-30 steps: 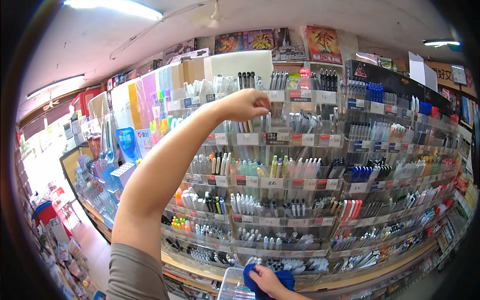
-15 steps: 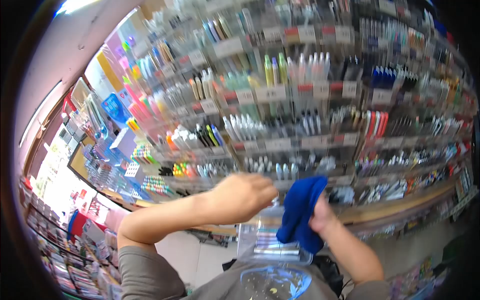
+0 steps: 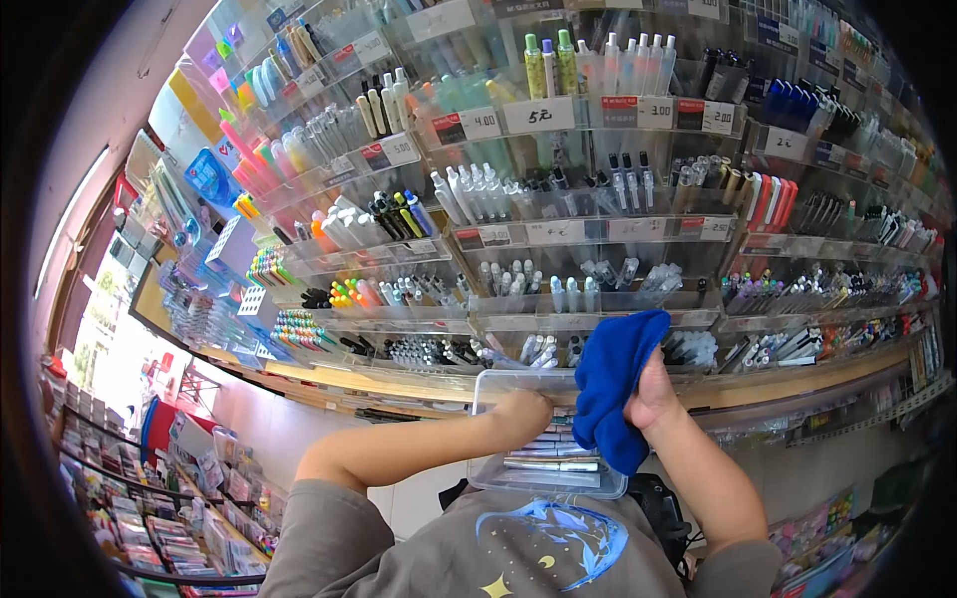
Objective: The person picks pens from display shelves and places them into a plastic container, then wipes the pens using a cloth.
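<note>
A clear plastic box (image 3: 482, 387) is in front of my chest, with several pens (image 3: 554, 465) lying side by side in it. My left hand (image 3: 522, 418) is inside the box near its far left part, fingers curled down over the pens; the fingertips are hidden, so what they hold cannot be made out. Wrapped in my right hand (image 3: 655, 393) is a blue cloth (image 3: 610, 384), bunched and hanging over the right side of the box. It covers part of the pens there.
Ahead rises a display rack of clear acrylic tiers (image 3: 598, 231) full of pens, with price tags (image 3: 539, 115). A wooden ledge (image 3: 768, 387) runs along its base. More goods on shelves (image 3: 150, 498) stand at the lower left, with a bright doorway beyond.
My left hand has come down from above the box into it, among the pens. The blue cloth in my right hand has risen slightly and shifted right. The view has steadied.
</note>
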The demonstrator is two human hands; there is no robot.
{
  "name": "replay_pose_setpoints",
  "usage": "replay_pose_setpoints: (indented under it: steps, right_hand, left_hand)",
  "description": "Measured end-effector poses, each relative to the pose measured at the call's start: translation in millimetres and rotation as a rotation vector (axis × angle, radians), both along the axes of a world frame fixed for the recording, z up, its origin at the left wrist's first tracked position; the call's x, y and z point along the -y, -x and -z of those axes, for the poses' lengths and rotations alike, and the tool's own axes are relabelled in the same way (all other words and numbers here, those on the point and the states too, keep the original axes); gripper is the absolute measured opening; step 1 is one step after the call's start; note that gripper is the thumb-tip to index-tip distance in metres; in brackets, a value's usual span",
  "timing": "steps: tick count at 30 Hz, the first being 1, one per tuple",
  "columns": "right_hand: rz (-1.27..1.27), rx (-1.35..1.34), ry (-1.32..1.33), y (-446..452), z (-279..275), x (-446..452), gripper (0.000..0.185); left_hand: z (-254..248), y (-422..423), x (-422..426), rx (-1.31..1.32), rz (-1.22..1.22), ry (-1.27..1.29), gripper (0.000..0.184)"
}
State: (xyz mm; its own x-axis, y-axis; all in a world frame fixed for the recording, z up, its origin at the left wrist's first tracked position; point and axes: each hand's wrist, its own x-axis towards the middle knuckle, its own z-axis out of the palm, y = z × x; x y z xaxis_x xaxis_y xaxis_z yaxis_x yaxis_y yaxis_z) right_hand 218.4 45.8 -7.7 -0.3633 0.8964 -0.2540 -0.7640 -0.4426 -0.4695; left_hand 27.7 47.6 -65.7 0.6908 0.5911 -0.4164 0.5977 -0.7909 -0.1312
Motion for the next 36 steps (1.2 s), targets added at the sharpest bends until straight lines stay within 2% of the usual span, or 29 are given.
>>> replay_pose_setpoints:
  steps: [5, 8, 11, 15, 19, 21, 24, 28, 30, 32, 34, 35, 36]
  right_hand:
    - [-0.021, -0.038, -0.03, -2, 4, 0, 0.06]
    - [-0.024, -0.055, -0.024, -1, 7, -2, 0.059]
    - [-0.035, -0.068, -0.035, -1, 7, -2, 0.059]
    - [-0.06, -0.073, -0.037, -1, 11, -3, 0.059]
    - [-0.004, -0.03, -0.003, 1, 7, -1, 0.059]
    - [-0.032, -0.007, -0.042, 0, 13, -3, 0.066]
    - [-0.036, 0.007, -0.06, -1, 16, -3, 0.07]
    - [-0.04, -0.063, -0.054, -1, 9, -3, 0.058]
    - [-0.001, -0.048, 0.007, 2, 3, -1, 0.057]
    - [-0.018, -0.029, -0.001, 2, 4, -3, 0.061]
    - [-0.088, -0.011, -0.075, -1, 13, -5, 0.071]
    - [-0.136, -0.087, -0.131, -1, 10, -4, 0.062]
    - [-0.134, 0.021, -0.188, 3, 7, -3, 0.059]
  left_hand:
    - [0, -9, 4, -0.041, 0.003, 0.095, 0.016]
    - [-15, -9, 10, 0.077, 0.056, -0.094, 0.017]
    - [-26, -11, 19, 0.102, -0.009, 0.173, 0.018]
    - [-9, -14, 26, -0.038, 0.077, 0.013, 0.018]
    - [6, -14, 19, -0.12, 0.119, 0.086, 0.018]
    - [9, -12, 16, -0.109, 0.14, 0.115, 0.02]
    - [-10, -15, 17, -0.047, -0.099, 0.211, 0.024]
    - [-84, -7, 18, -0.171, -0.125, 0.369, 0.032]
    - [-118, 15, 16, -0.034, -0.106, 0.367, 0.033]
    - [-147, 44, 5, 0.022, -0.133, 0.423, 0.02]
    - [-156, 74, -11, 0.33, -0.242, 0.647, 0.017]
    - [-168, 78, -14, 0.374, -0.473, 0.803, 0.018]
    - [-162, 80, -11, 0.57, -0.57, 0.964, 0.018]
